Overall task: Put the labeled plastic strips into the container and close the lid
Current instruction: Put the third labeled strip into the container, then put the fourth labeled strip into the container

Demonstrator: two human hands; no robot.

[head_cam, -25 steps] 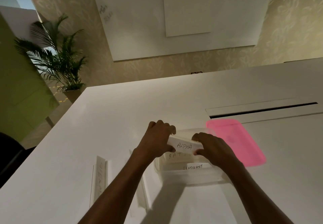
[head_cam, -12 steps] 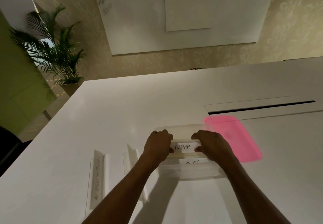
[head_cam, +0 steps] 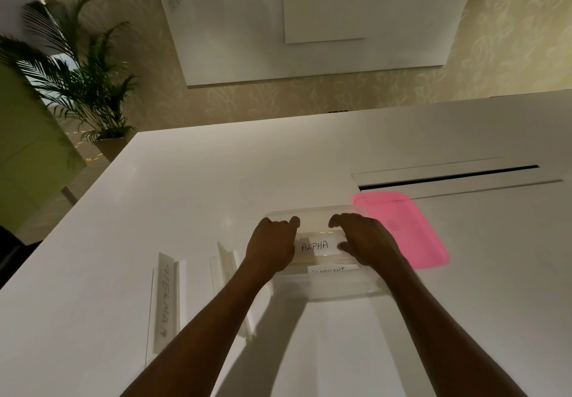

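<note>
1. We see the left hand (head_cam: 271,246) curled over the left end of the clear container (head_cam: 337,288), its fingers (head_cam: 292,221) bent down near the far rim; whether they pinch the strip beneath we cannot tell.
2. The right hand (head_cam: 366,240) sits over the container's right end, fingers likewise curled, the thumb side touching the right end of the strip labelled ALPHA (head_cam: 315,246).
3. That ALPHA strip lies between our two hands, inside the container, label up and level.
4. Just nearer to us than the hands, still inside the container, lies a second strip (head_cam: 328,269) whose label is too blurred for us to read in full.
5. Just beyond and right of the right hand, the pink lid (head_cam: 408,232) lies flat on the white table (head_cam: 185,198), touching or nearly touching the container's far right corner.
6. Left of the left forearm, one strip (head_cam: 227,268) lies on the table, partly hidden by the arm.
7. Further left of that hand lies another strip (head_cam: 165,300) with handwriting running along its length, well apart from the container.
8. Far beyond the left hand, off the table's corner, stands a potted palm (head_cam: 77,80).
</note>
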